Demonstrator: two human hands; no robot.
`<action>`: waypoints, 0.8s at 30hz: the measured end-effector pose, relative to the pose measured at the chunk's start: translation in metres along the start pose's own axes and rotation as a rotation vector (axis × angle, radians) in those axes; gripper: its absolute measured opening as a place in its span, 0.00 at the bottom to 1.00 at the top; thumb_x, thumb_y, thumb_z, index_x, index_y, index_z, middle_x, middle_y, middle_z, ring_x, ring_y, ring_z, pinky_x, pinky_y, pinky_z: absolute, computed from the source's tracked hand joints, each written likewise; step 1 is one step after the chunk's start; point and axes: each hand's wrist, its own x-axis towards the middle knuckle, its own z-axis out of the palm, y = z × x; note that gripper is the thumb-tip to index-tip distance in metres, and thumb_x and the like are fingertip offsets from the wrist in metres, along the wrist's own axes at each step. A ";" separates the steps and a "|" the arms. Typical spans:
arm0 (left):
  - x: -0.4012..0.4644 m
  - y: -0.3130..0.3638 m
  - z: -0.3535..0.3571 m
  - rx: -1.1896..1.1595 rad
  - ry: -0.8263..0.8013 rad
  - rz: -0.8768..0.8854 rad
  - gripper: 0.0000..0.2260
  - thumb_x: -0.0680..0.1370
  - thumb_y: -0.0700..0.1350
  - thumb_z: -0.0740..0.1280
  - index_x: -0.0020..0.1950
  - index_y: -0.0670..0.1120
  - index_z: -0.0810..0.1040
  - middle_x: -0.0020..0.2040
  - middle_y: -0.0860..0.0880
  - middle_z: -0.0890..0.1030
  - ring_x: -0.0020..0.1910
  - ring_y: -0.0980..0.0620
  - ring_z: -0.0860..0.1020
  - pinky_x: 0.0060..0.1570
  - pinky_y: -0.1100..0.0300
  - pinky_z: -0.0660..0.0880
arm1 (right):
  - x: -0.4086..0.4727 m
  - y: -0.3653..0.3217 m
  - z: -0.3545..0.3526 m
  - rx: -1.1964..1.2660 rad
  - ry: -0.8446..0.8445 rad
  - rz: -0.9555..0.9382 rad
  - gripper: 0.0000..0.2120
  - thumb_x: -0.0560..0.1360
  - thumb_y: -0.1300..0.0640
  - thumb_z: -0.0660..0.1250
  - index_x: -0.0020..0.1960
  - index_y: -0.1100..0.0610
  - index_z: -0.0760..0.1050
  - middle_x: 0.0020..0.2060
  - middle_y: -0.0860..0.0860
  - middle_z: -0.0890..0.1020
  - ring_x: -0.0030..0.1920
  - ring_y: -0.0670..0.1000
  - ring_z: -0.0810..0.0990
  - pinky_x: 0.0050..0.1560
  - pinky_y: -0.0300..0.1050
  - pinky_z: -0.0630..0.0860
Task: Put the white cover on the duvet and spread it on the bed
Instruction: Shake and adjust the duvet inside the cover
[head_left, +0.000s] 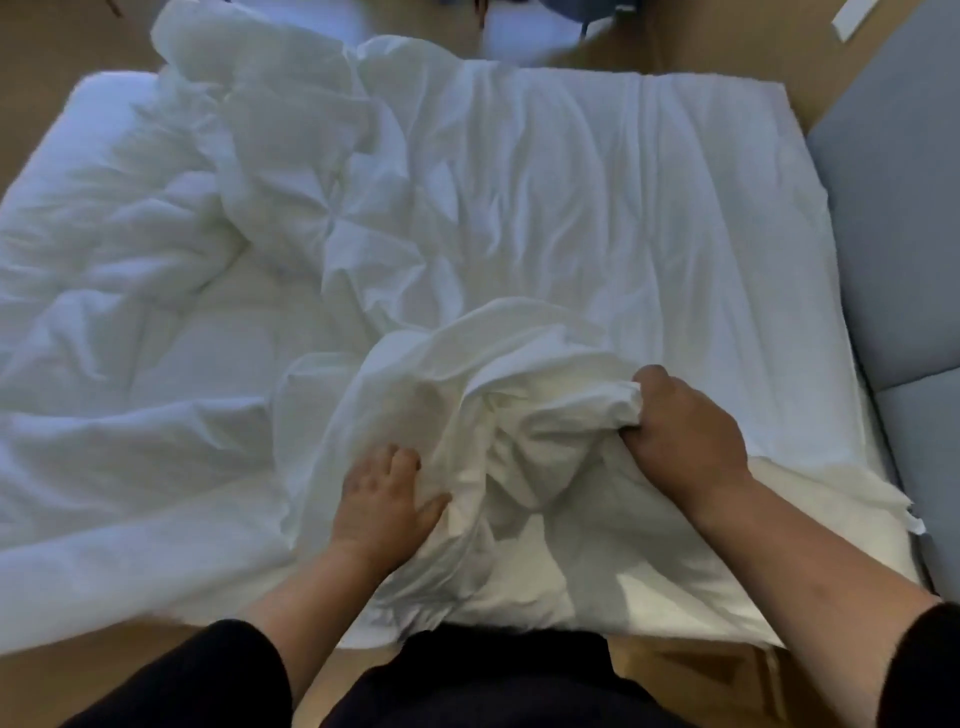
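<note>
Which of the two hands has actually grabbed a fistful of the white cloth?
The right hand: its fingers are curled tight round a bunch of the white cover. The left hand lies flatter against the cloth, fingers mostly spread.

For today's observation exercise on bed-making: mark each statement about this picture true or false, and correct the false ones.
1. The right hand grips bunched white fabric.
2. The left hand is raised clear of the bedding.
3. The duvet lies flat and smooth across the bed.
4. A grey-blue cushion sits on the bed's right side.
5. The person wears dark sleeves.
1. True. The right hand clutches a bunch of the white cover.
2. False. The left hand rests on the cover, fingers at its folds.
3. False. The duvet lies rumpled, heaped toward the far left of the bed.
4. True. The cushion runs along the right edge.
5. True. Dark sleeves cover both upper forearms.
</note>
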 end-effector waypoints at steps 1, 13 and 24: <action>-0.012 -0.004 0.012 -0.011 -0.158 -0.207 0.35 0.67 0.69 0.64 0.63 0.46 0.70 0.61 0.44 0.72 0.59 0.39 0.72 0.60 0.45 0.72 | 0.005 0.003 0.007 -0.005 -0.007 -0.006 0.08 0.78 0.52 0.62 0.53 0.54 0.68 0.42 0.53 0.77 0.39 0.60 0.76 0.34 0.49 0.69; -0.025 -0.018 0.075 -0.481 -0.097 -0.704 0.14 0.76 0.43 0.56 0.58 0.45 0.75 0.53 0.40 0.80 0.53 0.37 0.78 0.46 0.54 0.68 | 0.013 0.003 0.057 -0.019 -0.282 -0.137 0.10 0.78 0.50 0.63 0.56 0.53 0.68 0.42 0.52 0.77 0.40 0.62 0.77 0.37 0.50 0.70; -0.007 -0.104 -0.156 0.268 -0.353 -0.187 0.19 0.71 0.66 0.68 0.43 0.53 0.67 0.45 0.54 0.76 0.44 0.49 0.75 0.39 0.56 0.70 | -0.015 -0.033 -0.036 -0.031 -0.337 -0.331 0.07 0.77 0.46 0.64 0.46 0.47 0.67 0.37 0.45 0.79 0.38 0.50 0.78 0.37 0.47 0.75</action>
